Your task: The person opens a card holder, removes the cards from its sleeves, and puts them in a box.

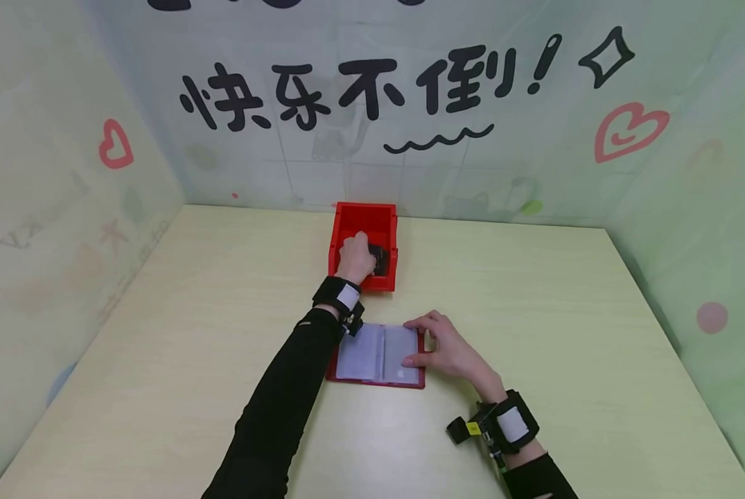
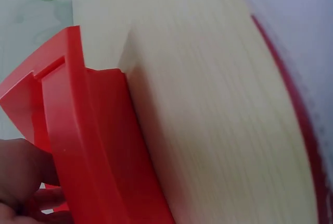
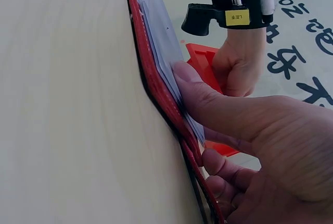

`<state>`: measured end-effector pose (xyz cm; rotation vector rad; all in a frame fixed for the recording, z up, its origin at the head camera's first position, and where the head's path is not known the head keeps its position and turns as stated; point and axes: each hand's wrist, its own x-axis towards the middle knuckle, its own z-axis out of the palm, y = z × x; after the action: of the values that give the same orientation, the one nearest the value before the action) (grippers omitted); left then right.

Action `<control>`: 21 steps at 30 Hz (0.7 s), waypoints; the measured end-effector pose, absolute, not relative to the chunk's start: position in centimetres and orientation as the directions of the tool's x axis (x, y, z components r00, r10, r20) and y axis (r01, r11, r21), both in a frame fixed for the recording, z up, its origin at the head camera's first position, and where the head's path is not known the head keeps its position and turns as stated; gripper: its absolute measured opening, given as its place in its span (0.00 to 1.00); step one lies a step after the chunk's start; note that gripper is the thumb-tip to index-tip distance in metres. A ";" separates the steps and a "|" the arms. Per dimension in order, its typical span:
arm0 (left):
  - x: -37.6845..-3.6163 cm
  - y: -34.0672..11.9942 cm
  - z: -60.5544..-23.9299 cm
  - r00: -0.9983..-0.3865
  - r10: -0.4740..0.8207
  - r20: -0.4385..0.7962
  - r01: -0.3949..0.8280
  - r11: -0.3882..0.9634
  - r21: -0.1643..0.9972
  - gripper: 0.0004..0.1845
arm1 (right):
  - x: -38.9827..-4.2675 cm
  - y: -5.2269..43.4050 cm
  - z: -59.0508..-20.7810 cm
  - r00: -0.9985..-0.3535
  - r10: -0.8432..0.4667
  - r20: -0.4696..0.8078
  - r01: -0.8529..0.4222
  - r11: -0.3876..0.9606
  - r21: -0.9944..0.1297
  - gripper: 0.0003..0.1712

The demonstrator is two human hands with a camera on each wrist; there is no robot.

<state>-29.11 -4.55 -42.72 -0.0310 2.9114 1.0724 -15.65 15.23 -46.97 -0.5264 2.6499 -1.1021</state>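
— Both hands were in view; what was each one doing?

— Your left hand (image 1: 355,258) reached into the one red plastic bin (image 1: 345,225), fingers curled round a small dark object (image 1: 379,258); what that was, I couldn't tell. Your right hand (image 1: 448,348) lay nearly flat, thumb and fingertips pressing the right page of the single open card holder (image 1: 375,356), gripping nothing.

— And the poses and materials?

— Your left arm stretched forward, wrist bent down over the bin's low front wall. The holder had a red cover and clear, glossy pockets, and lay flat on the pale wood-grain table (image 1: 565,326), near the bin's front.
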 end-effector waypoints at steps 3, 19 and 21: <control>-29.2 -4.3 -43.2 -1.000 -0.004 -0.010 -0.009 0.795 0.607 0.11 | -15.6 15.3 -46.9 -0.911 -0.406 -0.067 -0.238 0.653 -0.719 0.34; -29.1 -3.5 -44.0 -0.997 -0.021 0.074 0.009 0.924 0.382 0.05 | -15.8 15.3 -46.9 -0.908 -0.413 -0.063 -0.246 0.651 -0.718 0.34; -28.9 -3.5 -44.0 -0.998 -0.018 0.068 0.009 0.926 0.376 0.05 | -15.7 15.3 -46.9 -0.908 -0.414 -0.063 -0.247 0.650 -0.719 0.34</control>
<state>-28.92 -3.47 -44.03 -0.0071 3.1521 0.6161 -15.71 15.31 -46.91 -0.5387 2.6471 -1.1043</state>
